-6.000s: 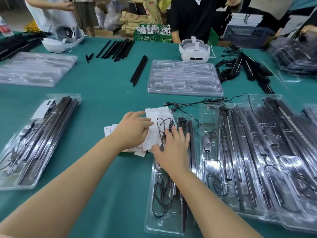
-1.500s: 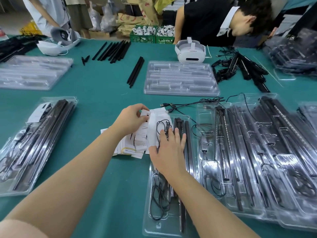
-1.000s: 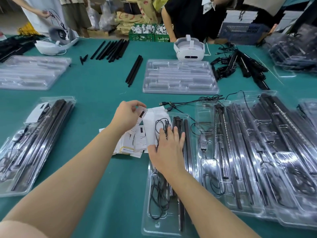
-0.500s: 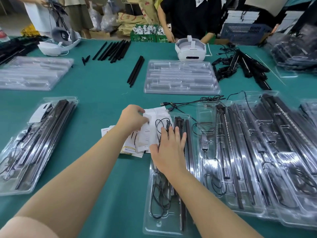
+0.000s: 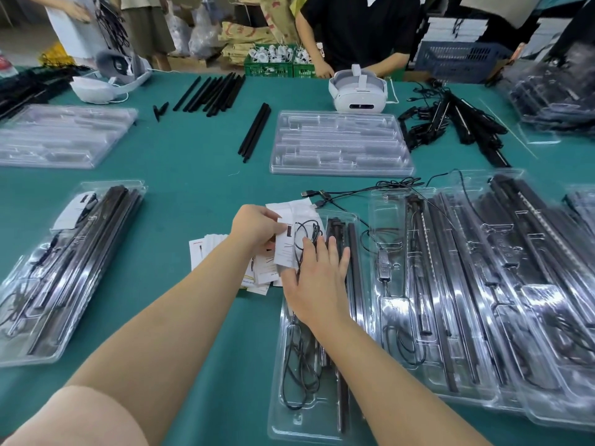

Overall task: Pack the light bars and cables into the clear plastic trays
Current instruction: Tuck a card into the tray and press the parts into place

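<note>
Clear plastic — the nearest tray (image 5: 291, 413) lies lengthwise straight ahead, with a coiled black cable (image 5: 297, 365) in its left channel and dark light bars (image 5: 351, 239) in its right ones. The right hand (image 5: 317, 281) lies flat on the tray's far half, its grip spread, fingers straight and pressing down on cable and bars. The left hand (image 5: 256, 228), just beside it, has its grip pinching a white leaflet (image 5: 286, 246) by the upper edge, over the tray's far left corner; more leaflets (image 5: 206, 252) lie fanned on the green surface (image 5: 193, 175) beneath the forearm. Packed trays (image 5: 483, 300) overlap along the right, touching the near tray's edge; another packed tray (image 5: 64, 268) sits well apart on the left, with bare surface between. Loose cable ends (image 5: 322, 197) trail just beyond the leaflet. Farther off lie an empty tray (image 5: 341, 143), loose black bars (image 5: 254, 130) and a white headset (image 5: 357, 91) — people stand at the far edge.
</note>
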`<state>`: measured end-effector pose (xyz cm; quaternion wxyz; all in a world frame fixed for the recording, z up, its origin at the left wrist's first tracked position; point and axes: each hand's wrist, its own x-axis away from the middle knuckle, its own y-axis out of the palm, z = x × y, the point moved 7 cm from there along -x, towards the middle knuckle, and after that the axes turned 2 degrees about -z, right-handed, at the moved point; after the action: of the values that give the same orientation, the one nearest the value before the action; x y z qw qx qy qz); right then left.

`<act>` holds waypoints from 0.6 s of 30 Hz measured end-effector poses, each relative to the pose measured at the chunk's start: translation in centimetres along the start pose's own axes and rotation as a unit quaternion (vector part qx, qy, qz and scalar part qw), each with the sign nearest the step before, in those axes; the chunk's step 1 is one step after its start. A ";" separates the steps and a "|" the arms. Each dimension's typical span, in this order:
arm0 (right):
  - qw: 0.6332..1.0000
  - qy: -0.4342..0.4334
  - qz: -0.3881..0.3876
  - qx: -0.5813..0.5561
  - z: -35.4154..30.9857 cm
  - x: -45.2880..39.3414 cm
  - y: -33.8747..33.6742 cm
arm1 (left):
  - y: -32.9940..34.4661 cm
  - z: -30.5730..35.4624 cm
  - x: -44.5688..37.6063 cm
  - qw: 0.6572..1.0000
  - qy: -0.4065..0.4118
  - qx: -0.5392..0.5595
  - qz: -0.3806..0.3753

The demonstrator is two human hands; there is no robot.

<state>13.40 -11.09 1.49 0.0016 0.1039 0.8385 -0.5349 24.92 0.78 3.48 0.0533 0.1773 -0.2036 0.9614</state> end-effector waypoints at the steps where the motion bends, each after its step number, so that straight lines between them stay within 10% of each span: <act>1: 1.000 0.000 0.002 -0.002 0.0 0.0 -0.1 | 0.1 -0.1 0.0 1.000 -0.004 0.008 -0.002; 18: 1.000 0.005 0.016 -0.011 0.0 0.0 -0.1 | 2.0 1.0 0.1 0.991 -0.047 0.061 -0.109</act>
<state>13.38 -11.13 1.53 0.0073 0.1204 0.8427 -0.5247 24.82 -1.42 3.64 0.1367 0.2467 -0.1266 0.9510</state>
